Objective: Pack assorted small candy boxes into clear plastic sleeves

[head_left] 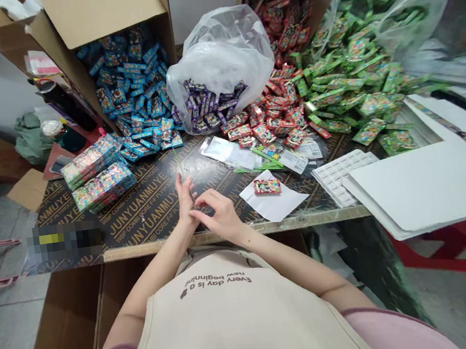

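Both hands together low over the near edge of a plywood table (pixel 149 223), the left hand (pixel 185 202) raised almost upright, the right hand (pixel 217 211) curled in from the side. Fingertips (pixel 197 199) meeting around a tiny shiny metal bit (pixel 195 206), mostly hidden, so no telling whether either hand has it clamped or which one bears it. A thin green strand (pixel 178 161) rising just beyond the left hand, its link to the metal bit unclear. Best handled with a steady pinch right at the fingertips, wrists low and close to the edge, over bare board, where a dropped bit would show at once. Just to the right, a small red packet (pixel 267 186) on a sheet of white paper (pixel 263 205), within easy reach. Farther right, a white compartment tray (pixel 340 177). To the left, stacked packets (pixel 97 172). Behind, blue packets in a cardboard box (pixel 131 90), purple packets in a clear plastic bag (pixel 219 67), and loose heaps of red packets (pixel 272 118) and green packets (pixel 346 91).
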Available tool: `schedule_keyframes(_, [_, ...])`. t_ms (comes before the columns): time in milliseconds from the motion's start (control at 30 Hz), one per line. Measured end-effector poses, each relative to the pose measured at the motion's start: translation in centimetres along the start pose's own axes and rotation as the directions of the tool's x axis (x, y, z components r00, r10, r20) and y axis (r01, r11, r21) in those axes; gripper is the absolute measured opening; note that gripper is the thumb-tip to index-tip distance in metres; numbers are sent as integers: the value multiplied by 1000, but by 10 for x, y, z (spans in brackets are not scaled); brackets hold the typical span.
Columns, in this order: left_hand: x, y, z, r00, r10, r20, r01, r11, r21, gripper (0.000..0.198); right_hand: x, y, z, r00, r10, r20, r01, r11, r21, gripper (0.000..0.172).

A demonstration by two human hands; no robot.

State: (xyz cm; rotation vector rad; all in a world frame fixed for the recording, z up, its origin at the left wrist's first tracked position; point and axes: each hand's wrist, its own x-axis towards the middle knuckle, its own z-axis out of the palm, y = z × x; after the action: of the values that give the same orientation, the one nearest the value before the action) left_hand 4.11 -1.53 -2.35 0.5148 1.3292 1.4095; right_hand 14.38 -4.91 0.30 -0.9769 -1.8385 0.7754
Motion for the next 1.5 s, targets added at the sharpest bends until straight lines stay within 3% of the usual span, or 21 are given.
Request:
schedule_keyframes(67, [-4,2,2,994,19,-112,-22,1000,-23,59,-1,-1,1,999,-44,-20,43,998,-34,5])
schedule_keyframes(200, [-4,7,3,978,132,-159,-130,991,24,65,-3,-3,-1,996,-81,-36,76,990,-118,12])
schedule_keyframes(300, [7,10,2,967,174,-188,-180,984,-14,64,-7,-8,-5,985,-124,-120,109,986,-122,13])
schedule_keyframes(467, [24,9,5,961,154,-231,-179,980,-91,69,-5,-9,-10,902,-335,-273,297,940,-170,13])
schedule_keyframes(533, [25,6,8,963,161,-215,-180,981,-71,75,1,-6,-6,866,-454,-209,392,877,-278,13])
schedule_keyframes(600, [24,2,10,967,152,-204,-163,986,-38,80,6,-2,-1,853,-518,-60,462,804,-374,12])
schedule_keyframes(667, [23,0,9,970,140,-200,-146,989,-15,82,8,0,4,867,-494,62,474,780,-409,14])
schedule_keyframes(767, [22,3,6,972,139,-192,-140,990,5,82,8,0,5,904,-399,154,427,832,-354,14])
schedule_keyframes(833, [21,9,3,976,109,-187,-111,994,-4,80,10,-1,-2,908,-365,207,412,870,-272,30])
schedule_keyframes(900, [17,16,0,990,70,-119,-76,996,-48,76,16,1,-12,929,-331,165,359,915,-184,43])
schedule_keyframes(967, [10,23,-5,997,9,77,0,993,-117,67,26,7,-26,975,-222,1,220,968,-118,39])
schedule_keyframes(1000, [6,27,-8,977,-35,211,68,986,-150,63,33,11,-33,985,-147,-87,140,986,-90,36])
schedule_keyframes(1067, [-3,31,-15,876,-129,465,233,957,-174,58,46,21,-45,983,-36,-179,29,999,-40,30])
schedule_keyframes(1133, [-11,31,-21,761,-187,621,345,928,-144,58,58,32,-53,986,13,-166,-13,1000,2,28])
schedule_keyframes(1200, [-16,28,-25,693,-217,688,376,922,-88,59,66,40,-54,992,46,-121,-42,998,36,31])
schedule_keyframes(1300, [-17,20,-30,653,-267,708,380,925,-1,56,70,44,-49,997,79,-16,-78,996,45,33])
schedule_keyframes(1433, [-15,19,-45,649,-316,692,363,928,83,57,62,47,-53,984,-29,175,32,999,-10,31])
schedule_keyframes(1500, [-13,27,-60,691,-326,645,341,934,105,61,50,60,-71,975,-31,218,57,992,-113,42])
